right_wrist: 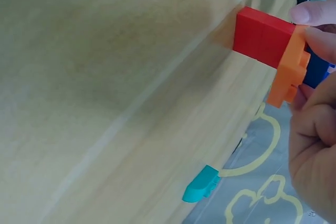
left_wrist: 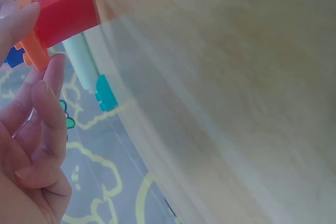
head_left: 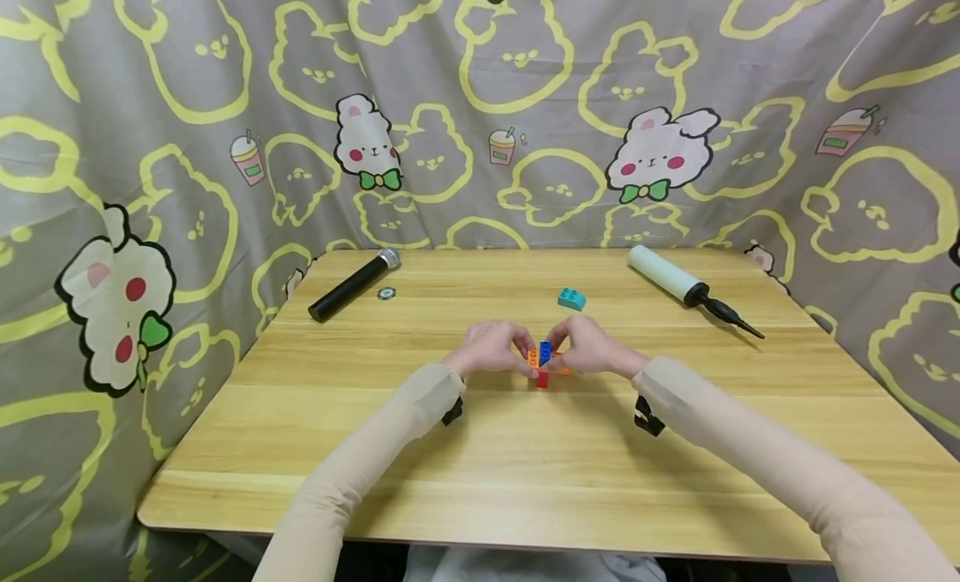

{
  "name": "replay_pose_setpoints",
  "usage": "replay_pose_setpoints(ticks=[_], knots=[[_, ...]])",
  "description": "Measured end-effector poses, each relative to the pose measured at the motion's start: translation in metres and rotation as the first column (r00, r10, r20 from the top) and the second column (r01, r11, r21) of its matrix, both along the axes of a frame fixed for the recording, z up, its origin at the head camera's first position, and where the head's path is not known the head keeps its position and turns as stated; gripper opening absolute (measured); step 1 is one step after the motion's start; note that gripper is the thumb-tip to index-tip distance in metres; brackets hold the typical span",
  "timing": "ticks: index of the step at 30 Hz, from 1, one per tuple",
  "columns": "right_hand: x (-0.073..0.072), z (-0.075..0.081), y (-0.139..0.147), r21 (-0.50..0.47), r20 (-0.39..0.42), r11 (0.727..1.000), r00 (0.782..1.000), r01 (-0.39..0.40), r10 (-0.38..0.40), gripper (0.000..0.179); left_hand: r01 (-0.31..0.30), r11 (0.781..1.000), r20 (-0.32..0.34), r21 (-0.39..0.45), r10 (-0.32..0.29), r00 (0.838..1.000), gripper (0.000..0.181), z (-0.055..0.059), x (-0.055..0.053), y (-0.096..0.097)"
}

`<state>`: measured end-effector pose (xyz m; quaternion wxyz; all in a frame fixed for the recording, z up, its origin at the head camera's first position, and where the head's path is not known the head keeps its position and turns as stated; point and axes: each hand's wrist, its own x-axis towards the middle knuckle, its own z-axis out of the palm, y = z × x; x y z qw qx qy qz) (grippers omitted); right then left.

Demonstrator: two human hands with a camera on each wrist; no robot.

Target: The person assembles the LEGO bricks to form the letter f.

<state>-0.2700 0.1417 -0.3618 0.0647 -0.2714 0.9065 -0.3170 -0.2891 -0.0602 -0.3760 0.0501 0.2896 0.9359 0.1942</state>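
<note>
Red, orange and blue plastic brick assembly [head_left: 545, 353], which we see held between two hands over the middle of the wood-grain table [head_left: 525, 482]. In the right wrist view we distinguish a red block [right_wrist: 260, 35] projecting from one face of a studded orange brick [right_wrist: 286, 72], with a blue brick [right_wrist: 316, 70] on the opposite, studded side. The left hand [head_left: 495, 346] pinches the orange brick between thumb and fingertip; the right hand [head_left: 587, 346] likewise pinches the assembly. Beyond the hands we note a teal studded plastic brick [head_left: 571, 298]; to the left, a black cylindrical microphone [head_left: 351, 288] beside a small round disc [head_left: 386, 293]; to the right, a pale-green cylindrical pump [head_left: 666, 275] with black nozzle.
</note>
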Motion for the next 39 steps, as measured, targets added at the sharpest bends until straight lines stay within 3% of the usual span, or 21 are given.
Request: replay_pose_setpoints(ticks=[5, 15, 27, 32, 37, 39], knots=[[-0.001, 0.002, -0.001, 0.025, 0.006, 0.999, 1.000, -0.026, 0.026, 0.025, -0.003, 1.000, 0.002, -0.007, 0.003, 1.000, 0.030, 0.002, 0.000, 0.001], [0.002, -0.003, 0.004, -0.001, 0.016, 1.000, 1.000, 0.027, -0.027, 0.027, -0.005, 0.999, -0.016, -0.041, 0.005, 1.000, 0.031, 0.005, 0.000, 0.006], [0.000, 0.001, -0.005, 0.068, 0.000, 0.998, 1.000, 0.016, -0.016, 0.020, -0.019, 0.998, -0.016, -0.052, 0.018, 1.000, 0.030, 0.008, 0.002, 0.007], [0.000, -0.007, 0.000, 0.007, 0.006, 0.999, 0.999, 0.035, -0.035, 0.031, -0.034, 0.998, -0.011, -0.045, 0.033, 0.999, 0.032, 0.009, 0.002, 0.005], [0.003, -0.023, 0.011, -0.047, 0.056, 0.992, 0.992, 0.119, -0.117, 0.052, -0.031, 0.998, -0.006, -0.053, 0.031, 1.000, 0.037, 0.006, 0.002, 0.007], [0.005, -0.027, 0.015, -0.055, 0.078, 0.992, 0.991, 0.117, -0.112, 0.059, -0.033, 0.998, -0.001, -0.055, 0.033, 0.999, 0.038, 0.006, 0.002, 0.007]])
